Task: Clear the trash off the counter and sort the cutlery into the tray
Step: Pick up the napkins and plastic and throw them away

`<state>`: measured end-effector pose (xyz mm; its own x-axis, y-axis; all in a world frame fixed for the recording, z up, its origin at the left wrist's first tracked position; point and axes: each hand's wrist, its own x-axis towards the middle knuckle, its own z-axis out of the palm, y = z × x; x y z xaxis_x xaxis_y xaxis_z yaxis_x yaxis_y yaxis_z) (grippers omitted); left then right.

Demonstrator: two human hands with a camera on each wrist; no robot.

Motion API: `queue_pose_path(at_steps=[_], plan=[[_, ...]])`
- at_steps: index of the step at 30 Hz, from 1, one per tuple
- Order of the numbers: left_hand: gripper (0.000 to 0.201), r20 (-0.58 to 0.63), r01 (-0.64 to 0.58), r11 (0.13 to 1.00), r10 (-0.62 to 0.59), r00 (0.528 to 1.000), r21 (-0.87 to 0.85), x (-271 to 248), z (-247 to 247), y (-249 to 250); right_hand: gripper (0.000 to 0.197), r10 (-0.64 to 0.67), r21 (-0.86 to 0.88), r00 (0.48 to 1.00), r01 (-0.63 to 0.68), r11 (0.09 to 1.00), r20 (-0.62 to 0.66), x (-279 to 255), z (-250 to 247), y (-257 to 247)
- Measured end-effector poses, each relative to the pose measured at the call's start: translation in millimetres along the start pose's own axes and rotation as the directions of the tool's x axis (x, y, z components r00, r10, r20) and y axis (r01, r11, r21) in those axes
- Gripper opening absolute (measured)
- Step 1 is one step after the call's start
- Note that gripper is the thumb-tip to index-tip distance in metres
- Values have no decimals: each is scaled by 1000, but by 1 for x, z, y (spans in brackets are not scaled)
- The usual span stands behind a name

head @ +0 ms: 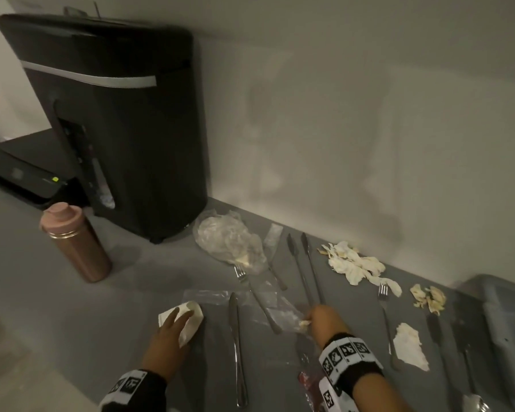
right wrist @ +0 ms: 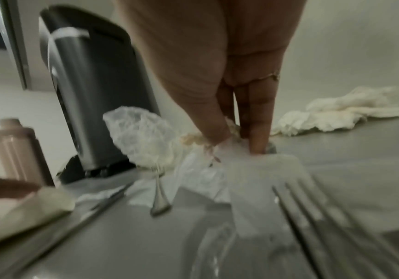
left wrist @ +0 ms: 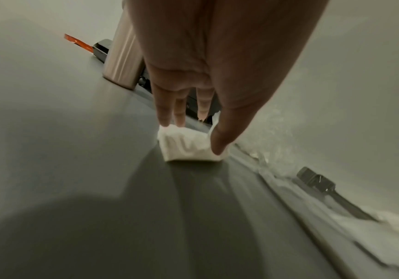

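So both hands are grabbing trash at the same time here. The left hand (head: 168, 331) is coming down on a folded white paper napkin (head: 191, 315) lying on the grey counter (head: 72, 307); the fingers (left wrist: 167, 115) are sitting on its far edge and the thumb is on the near corner, starting to squeeze it together but not really lifting it. The right hand (head: 321, 319) is pinching a crumpled clear plastic wrapper (right wrist: 253, 169) plus a bit of yellowish tissue between the thumb and forefinger.

Here's where I think it's getting risky: that wrapper is draped right over and around the cutlery. A steel fork (head: 256, 295) is lying partly under the plastic, and the two long steel knives (head: 306, 272) are ending right at the fingertips. If the plastic is snagging on anything when it's pulled up, the fork could be dragged along or flicked off the counter edge. The tissue scrap is also barely caught, so it may be dropping out on the way to the tall black bin (head: 116, 129).

The grey cutlery tray (head: 506, 310) is sitting way off at the right edge, apparently with nothing sorted into it, and more crumpled tissue (head: 354, 263) is waiting by the wall.
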<state>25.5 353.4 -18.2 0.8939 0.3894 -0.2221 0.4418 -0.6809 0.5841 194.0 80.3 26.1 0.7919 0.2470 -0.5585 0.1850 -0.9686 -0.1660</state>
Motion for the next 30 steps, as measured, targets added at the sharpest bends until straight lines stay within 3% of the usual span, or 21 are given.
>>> queue_pose_path(at_steps=[3,7,9,12,15,19,23,25,28,30], plan=[[73,-22,38,999,-38,999,-5,7,-5,2,24,1,159,990,22,987,-140,-9,-8,10],[73,-112,61,997,-66,992,-52,16,1,-1,20,39,371,926,112,922,-376,-41,-17,29],[74,-20,-20,998,19,1000,-51,25,10,8,18,171,454,870,67,889,-463,-73,-8,46],[79,-29,32,999,-33,999,-31,24,10,14,15,195,517,811,149,843,-552,-81,1,55],[74,-64,33,999,-32,997,15,24,6,10,14,218,606,836,162,779,-503,-74,7,50],[77,-61,56,996,-52,997,64,19,-11,19,16,183,587,861,155,795,-475,-59,12,39],[41,-122,-12,999,7,993,-40,23,-45,26,17,166,462,886,60,885,-433,-25,18,20],[25,-55,-4,998,1,999,-68,31,-61,35,18,140,351,907,9,936,-397,-7,24,12],[33,68,14,997,-8,998,-80,53,-68,40,32,110,193,962,-63,979,-248,6,33,-3],[33,114,-31,997,39,993,-73,70,-61,40,31,130,159,969,-97,983,-209,5,36,-8]])
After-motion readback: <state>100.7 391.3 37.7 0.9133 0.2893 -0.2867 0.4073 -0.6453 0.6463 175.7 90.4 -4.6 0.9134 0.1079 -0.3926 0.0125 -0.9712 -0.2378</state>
